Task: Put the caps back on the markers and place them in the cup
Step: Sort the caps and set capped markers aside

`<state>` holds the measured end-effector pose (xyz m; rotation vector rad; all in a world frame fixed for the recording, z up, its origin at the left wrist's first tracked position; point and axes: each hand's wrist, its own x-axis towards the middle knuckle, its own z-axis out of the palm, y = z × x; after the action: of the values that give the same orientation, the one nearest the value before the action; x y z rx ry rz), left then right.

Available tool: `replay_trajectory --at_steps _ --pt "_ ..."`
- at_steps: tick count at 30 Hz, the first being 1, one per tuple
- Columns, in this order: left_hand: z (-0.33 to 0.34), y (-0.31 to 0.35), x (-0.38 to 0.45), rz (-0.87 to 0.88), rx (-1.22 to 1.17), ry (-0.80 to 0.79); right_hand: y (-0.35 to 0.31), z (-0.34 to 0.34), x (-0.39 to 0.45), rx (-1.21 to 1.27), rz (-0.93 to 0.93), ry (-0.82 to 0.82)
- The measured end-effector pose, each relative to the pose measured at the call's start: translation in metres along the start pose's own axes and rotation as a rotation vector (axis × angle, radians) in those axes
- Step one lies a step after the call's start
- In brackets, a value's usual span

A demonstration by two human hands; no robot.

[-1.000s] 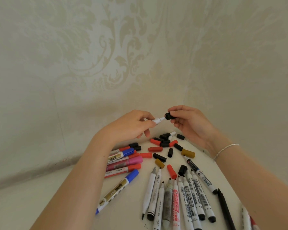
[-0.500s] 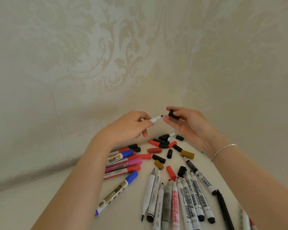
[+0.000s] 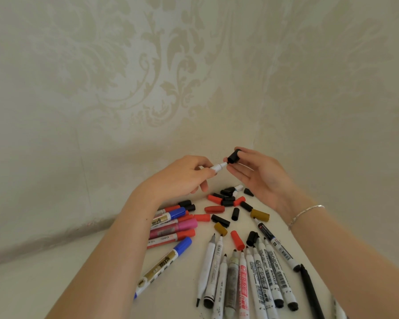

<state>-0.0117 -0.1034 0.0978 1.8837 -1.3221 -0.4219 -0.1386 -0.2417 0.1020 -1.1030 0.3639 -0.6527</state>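
My left hand (image 3: 177,178) grips a white marker (image 3: 218,167), its bare tip pointing right. My right hand (image 3: 260,176) pinches a black cap (image 3: 233,156) between thumb and forefinger, its open end right at the marker's tip. Below them, several uncapped white markers (image 3: 240,272) lie fanned out on the white table (image 3: 78,284). Several capped markers (image 3: 173,223) with red, blue and pink caps lie to the left. Loose red, black and ochre caps (image 3: 228,203) are scattered near the corner. No cup is in view.
Patterned wallpaper walls (image 3: 148,88) meet in a corner just behind the hands. A long blue-capped marker (image 3: 164,264) lies apart at the left. A thin black pen (image 3: 310,293) lies at the right, by my forearm.
The black cap came off the marker's tip half a second ago, the hands drew apart, and now the cap is turned and back at the tip. Both hands sit slightly higher.
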Motion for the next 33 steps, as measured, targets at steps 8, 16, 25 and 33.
replay_trajectory --at_steps 8,16,25,33 --pt "0.001 0.0 0.002 0.001 -0.018 0.003 -0.001 0.003 0.0 -0.078 -0.006 0.022" --pt "0.003 -0.002 0.002 0.03 -0.006 0.03 0.002 0.006 -0.003 -0.233 0.027 -0.051" --pt "0.01 0.001 0.006 0.098 0.021 0.221 -0.003 0.014 0.0 -0.372 -0.12 0.006" --pt "0.013 -0.003 0.007 0.114 0.025 0.228 -0.006 0.019 -0.001 -0.572 -0.167 0.083"
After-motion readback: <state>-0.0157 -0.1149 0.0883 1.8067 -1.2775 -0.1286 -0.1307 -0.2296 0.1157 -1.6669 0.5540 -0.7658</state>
